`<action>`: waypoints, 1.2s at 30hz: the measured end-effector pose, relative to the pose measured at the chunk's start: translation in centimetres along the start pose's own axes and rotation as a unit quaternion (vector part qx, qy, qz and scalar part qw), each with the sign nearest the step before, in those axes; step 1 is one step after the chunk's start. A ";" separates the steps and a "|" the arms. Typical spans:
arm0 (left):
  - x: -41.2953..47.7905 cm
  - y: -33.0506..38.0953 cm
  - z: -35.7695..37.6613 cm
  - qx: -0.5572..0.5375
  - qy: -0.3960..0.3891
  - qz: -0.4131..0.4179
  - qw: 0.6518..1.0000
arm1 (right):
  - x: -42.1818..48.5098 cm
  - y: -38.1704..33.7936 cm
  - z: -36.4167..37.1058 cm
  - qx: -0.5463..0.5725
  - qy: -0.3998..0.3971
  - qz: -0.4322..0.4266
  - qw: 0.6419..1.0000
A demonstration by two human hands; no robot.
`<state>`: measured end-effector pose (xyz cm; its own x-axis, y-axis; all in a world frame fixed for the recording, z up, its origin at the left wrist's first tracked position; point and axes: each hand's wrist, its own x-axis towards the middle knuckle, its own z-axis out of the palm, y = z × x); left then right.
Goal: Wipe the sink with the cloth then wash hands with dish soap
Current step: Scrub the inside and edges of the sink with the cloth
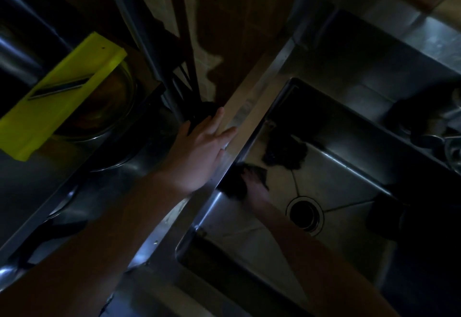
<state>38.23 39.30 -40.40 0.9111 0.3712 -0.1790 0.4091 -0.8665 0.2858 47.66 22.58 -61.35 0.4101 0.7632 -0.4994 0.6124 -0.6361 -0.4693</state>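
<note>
While the left hand (202, 147) lies flat on the steel bench with its fingers straight and spread, the fingertips reach across the long rim of the sink (249, 107). Inside the basin, close under that same rim, the right hand (255, 183) rests on the dark cloth (233, 183) and presses it against the steel where the wall meets the floor. That hand is blurred and in shadow, so I cannot tell whether its fingers lie flat on the cloth or curl into it. Just beyond it, near the basin's far corner, sits a second dark clump (284, 152), apart from the cloth. The round drain (304, 213) lies in the floor of the basin, beside the right wrist. On the bench's left side a yellow slicer (62, 97) leans across a bowl (112, 107). Some metal dishes (444, 142) show dimly at the sink's right edge.
</note>
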 end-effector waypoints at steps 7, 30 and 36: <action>-0.2 0.4 0.0 0.008 0.020 -0.002 1.000 | 2.8 -1.7 -2.6 0.060 0.038 0.113 0.991; -9.1 1.3 1.9 -0.010 0.036 -0.025 0.999 | -15.6 0.8 0.7 -0.268 -0.103 -0.294 0.912; -11.3 1.5 2.5 0.033 -0.002 -0.039 0.999 | -13.9 -0.1 1.4 -0.286 -0.239 -0.254 0.893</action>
<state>28.40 33.01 -40.28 0.8759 0.4379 -0.2026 0.4755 -0.8548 0.2082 40.96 11.94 -55.35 -0.2700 0.7146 -0.6454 0.9383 0.0447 -0.3430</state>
